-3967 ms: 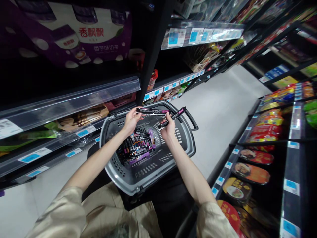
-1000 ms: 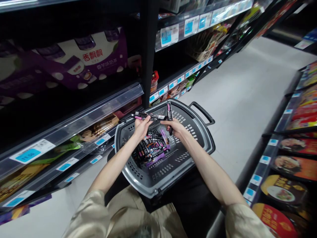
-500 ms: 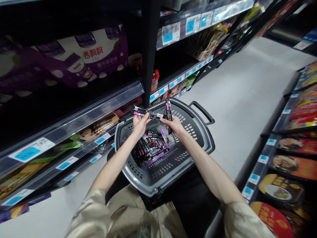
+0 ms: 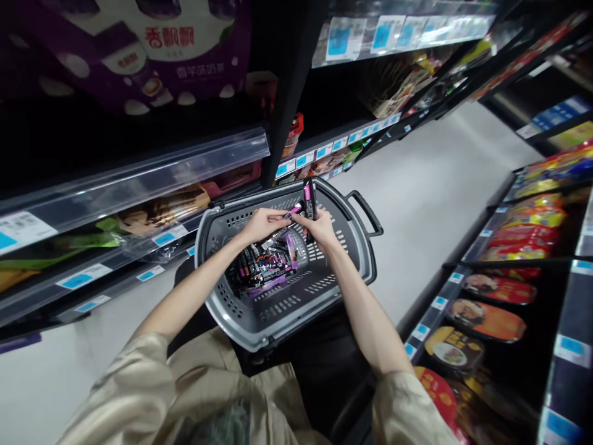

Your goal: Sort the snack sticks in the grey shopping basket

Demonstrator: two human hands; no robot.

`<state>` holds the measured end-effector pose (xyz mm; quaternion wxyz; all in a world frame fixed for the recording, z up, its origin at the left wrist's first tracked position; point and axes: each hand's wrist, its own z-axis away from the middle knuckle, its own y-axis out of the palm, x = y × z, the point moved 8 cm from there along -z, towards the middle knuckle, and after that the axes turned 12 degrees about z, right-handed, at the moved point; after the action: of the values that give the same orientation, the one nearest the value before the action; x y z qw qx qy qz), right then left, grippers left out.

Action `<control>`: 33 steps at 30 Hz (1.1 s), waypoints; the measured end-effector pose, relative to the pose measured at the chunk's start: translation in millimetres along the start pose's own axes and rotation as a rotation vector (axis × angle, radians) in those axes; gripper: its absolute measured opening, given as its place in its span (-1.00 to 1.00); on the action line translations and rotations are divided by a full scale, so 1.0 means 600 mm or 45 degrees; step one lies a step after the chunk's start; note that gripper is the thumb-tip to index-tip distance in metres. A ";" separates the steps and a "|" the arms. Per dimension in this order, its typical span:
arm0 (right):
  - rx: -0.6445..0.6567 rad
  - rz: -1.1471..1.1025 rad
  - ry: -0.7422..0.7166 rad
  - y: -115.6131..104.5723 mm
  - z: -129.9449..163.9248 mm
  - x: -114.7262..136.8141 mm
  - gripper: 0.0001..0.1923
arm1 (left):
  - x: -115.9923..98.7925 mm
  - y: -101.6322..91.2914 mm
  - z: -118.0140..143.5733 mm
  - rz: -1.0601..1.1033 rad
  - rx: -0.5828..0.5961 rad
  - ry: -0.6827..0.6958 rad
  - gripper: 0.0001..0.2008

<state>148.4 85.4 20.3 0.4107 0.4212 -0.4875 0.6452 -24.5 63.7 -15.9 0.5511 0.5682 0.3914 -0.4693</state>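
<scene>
My left hand [image 4: 264, 224] pinches a slim black-and-pink stick packet [image 4: 295, 211], which slants over the far part of the grey shopping basket [image 4: 319, 312]. Close by, my right hand [image 4: 323, 228] grips another slim black packet [image 4: 309, 196] with a pink patch, held upright. The fingertips of both hands nearly meet at the first packet. Beneath them, a heap of similar black, pink and purple packets [image 4: 266, 264] lies on the left side of the basket. What the packets contain cannot be made out.
Shelves with price tags [image 4: 83, 275] run along the left, carrying purple milk tea boxes [image 4: 185, 55]. A black basket handle [image 4: 368, 213] sticks out at the right. Beyond it lie the pale floor [image 4: 417, 179] and a shelf with bowl-shaped food packs [image 4: 454, 349].
The packet in my left hand has swung from lying across to the left to a slant between both hands. My left hand now points right. The view has shifted, moving the right shelf inward.
</scene>
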 end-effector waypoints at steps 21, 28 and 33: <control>-0.316 -0.236 0.069 0.002 0.027 -0.007 -0.46 | -0.053 -0.001 0.019 0.105 0.000 0.151 -0.58; -0.376 -0.305 0.044 0.005 0.036 0.004 -0.45 | -0.062 0.000 0.016 0.124 -0.049 0.259 -0.64; -0.384 -0.298 0.042 0.005 0.037 0.005 -0.47 | -0.051 -0.006 0.015 0.118 -0.094 0.271 -0.67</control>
<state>148.0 63.6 26.2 0.5494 0.3980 -0.5195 0.5195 -36.5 57.5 13.2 0.5483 0.6115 0.4379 -0.3657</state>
